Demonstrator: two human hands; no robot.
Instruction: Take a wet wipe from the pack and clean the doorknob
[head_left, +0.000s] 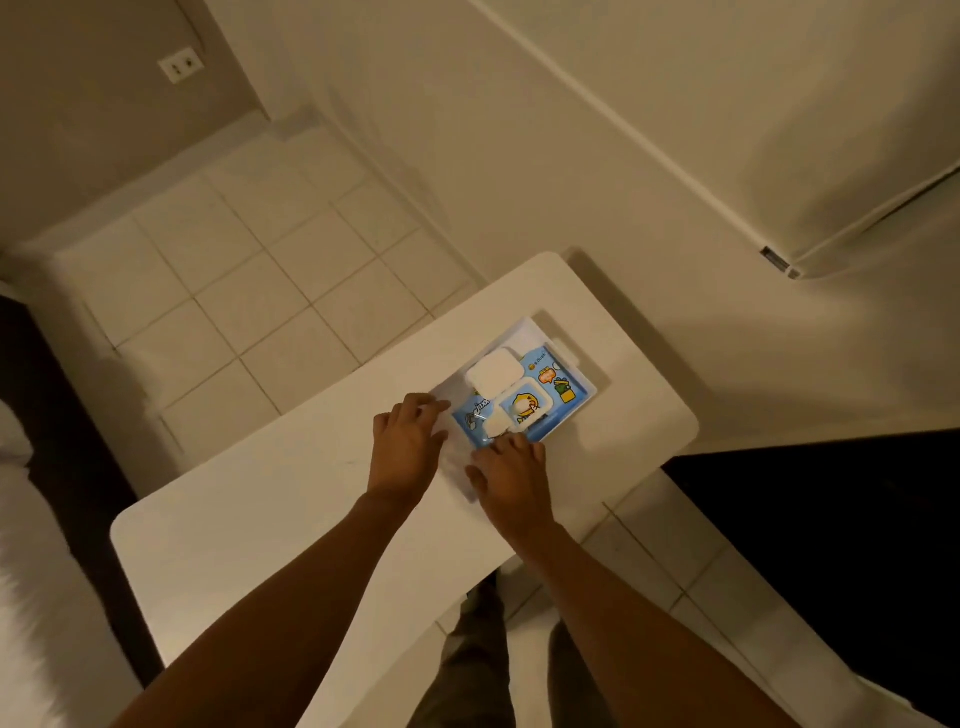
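A blue wet wipe pack (563, 382) with cartoon prints lies in a clear plastic tray (571, 358) on a white table (291, 493). Its white lid (493, 371) is flipped open, and a small white wipe (497, 426) sticks out at the near side of the opening. My left hand (408, 441) grips the tray's left end, fingers curled over the rim. My right hand (511, 478) is at the pack's near edge, its fingertips closed on the white wipe. No doorknob is in view.
A white door (857, 130) with a metal latch plate (774, 258) stands at the upper right. Tiled floor (270, 291) lies beyond the table, a wall socket (181, 65) is at the upper left, and a bed edge (31, 519) runs along the left.
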